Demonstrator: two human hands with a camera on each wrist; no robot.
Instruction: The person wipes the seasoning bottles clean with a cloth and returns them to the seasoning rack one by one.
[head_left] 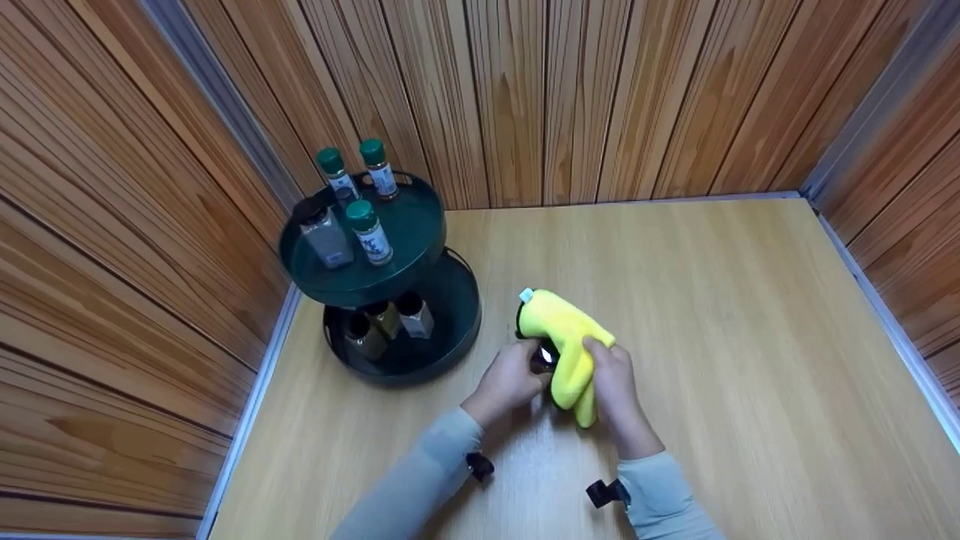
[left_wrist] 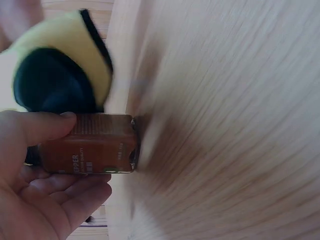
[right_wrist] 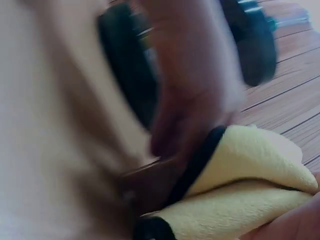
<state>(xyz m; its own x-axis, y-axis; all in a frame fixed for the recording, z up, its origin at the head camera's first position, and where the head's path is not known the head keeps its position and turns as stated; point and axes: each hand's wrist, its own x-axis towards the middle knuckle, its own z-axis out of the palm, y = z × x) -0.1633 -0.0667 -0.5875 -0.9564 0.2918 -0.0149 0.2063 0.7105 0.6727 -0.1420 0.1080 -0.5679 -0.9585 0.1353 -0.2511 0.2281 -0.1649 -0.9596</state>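
My left hand [head_left: 514, 379] grips a spice jar [left_wrist: 95, 145] of reddish-brown contents, with "PEPPER" on its label. In the left wrist view the thumb lies on one side of the jar and the fingers on the other. The jar's base is at the table surface; whether it touches I cannot tell. In my right hand [head_left: 615, 382] is a folded yellow cloth [head_left: 562, 322] with dark edging, pinched between thumb and fingers. The cloth is right beside the jar, and hides part of it in the head view.
To the left stands a two-tier dark green round rack [head_left: 427, 255]. Its upper tray carries green-capped bottles [head_left: 373, 236] and a dark-capped jar [head_left: 328, 238]; several jars [head_left: 415, 315] stand on the lower one. Wood-panelled walls [head_left: 562, 97] bound the wooden table [head_left: 750, 337].
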